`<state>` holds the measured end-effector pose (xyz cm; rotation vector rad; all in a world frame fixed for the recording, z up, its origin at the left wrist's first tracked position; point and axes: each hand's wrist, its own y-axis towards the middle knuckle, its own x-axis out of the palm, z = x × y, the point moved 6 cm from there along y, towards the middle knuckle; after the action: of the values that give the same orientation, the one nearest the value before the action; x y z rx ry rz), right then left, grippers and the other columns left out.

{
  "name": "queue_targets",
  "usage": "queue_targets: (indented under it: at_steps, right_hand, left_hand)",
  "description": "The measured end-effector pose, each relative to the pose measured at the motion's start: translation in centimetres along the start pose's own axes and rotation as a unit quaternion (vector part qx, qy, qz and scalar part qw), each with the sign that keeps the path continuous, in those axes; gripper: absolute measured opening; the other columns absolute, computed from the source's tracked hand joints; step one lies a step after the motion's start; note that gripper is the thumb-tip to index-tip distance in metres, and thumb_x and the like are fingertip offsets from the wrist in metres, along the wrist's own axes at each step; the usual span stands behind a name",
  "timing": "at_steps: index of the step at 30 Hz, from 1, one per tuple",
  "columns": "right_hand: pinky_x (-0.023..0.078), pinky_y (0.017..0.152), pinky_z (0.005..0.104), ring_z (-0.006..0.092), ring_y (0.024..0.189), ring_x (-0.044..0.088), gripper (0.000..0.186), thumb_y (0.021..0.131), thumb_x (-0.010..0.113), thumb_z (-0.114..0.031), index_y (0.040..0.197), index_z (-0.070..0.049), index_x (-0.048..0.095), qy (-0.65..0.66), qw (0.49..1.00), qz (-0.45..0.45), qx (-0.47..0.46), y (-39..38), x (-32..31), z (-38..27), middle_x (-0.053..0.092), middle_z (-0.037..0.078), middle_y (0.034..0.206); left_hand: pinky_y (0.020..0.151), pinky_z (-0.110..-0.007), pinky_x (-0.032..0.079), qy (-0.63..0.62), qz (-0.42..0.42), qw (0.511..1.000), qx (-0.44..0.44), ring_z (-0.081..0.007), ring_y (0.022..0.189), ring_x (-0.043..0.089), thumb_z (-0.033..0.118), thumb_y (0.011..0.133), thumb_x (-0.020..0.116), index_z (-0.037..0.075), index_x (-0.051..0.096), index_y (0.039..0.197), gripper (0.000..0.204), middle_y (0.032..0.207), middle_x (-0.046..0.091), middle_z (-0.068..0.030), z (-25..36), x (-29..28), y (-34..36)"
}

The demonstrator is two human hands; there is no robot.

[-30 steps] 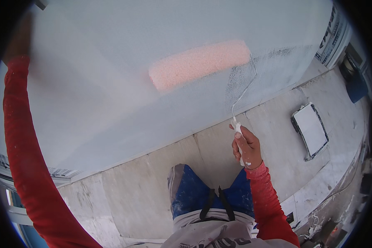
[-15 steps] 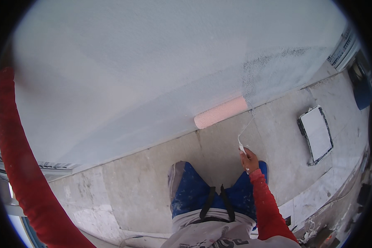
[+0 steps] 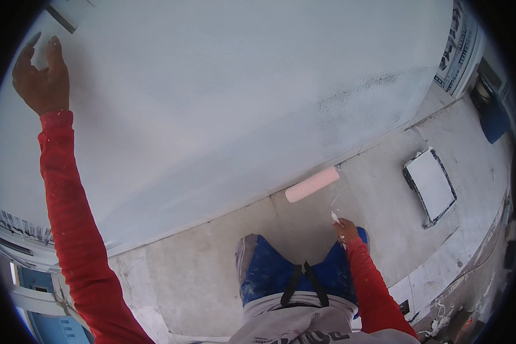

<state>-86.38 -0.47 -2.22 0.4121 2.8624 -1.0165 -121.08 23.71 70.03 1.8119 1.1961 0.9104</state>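
Note:
In my right hand (image 3: 345,231) is the white, paint-caked handle of a paint roller (image 3: 312,184), my fingers wrapped round it. Its long pale-pink sleeve lies close to the foot of the white wall (image 3: 212,103); whether it touches the wall or floor I cannot tell. My left arm reaches up at the far left. The left hand (image 3: 43,83) is held up against or just before the wall, fingers curved and apart, with nothing in it. Speckled grey patches show through the white on the wall's lower right.
A shallow black-rimmed paint tray (image 3: 433,186), white with paint, lies on the floor to my right. Beyond it stands a blue bucket (image 3: 495,123). Grey floor slabs (image 3: 195,275) run along the wall. A dark slot (image 3: 61,19) is at the wall's upper left.
The roller has come down and off the painted wall, toward the floor, and my right hand is slightly lower. My left hand, hidden before, now shows at the upper left.

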Motion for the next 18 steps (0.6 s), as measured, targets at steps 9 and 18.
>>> queue_targets:
  at_steps: [9,18]
  right_hand:
    - [0.038,0.036,0.0261,0.0088,0.041,0.045,0.035,0.093,0.066,-0.028,0.12,-0.006,0.062,0.1,0.993,0.056,0.022,-9.0,-4.1,2.6,0.049,-0.001,0.06]
    - [0.034,0.033,0.0257,0.0088,0.037,0.041,0.032,0.093,0.064,-0.022,0.12,-0.006,0.062,0.136,0.987,0.079,0.003,-7.5,-5.2,3.2,0.047,0.0,0.055]
  left_hand:
    - [0.059,-0.021,0.044,-0.337,-0.182,0.423,-0.821,-0.0055,0.07,0.053,0.011,0.092,0.067,0.001,0.061,0.103,0.016,0.084,0.06,-0.0006,32.3,-9.9,-45.8]
    - [0.064,-0.028,0.046,-0.177,-0.187,0.457,-0.852,-0.0127,0.072,0.056,0.016,0.089,0.07,-0.005,0.066,0.096,0.023,0.084,0.066,-0.0064,40.7,-8.0,-53.5]
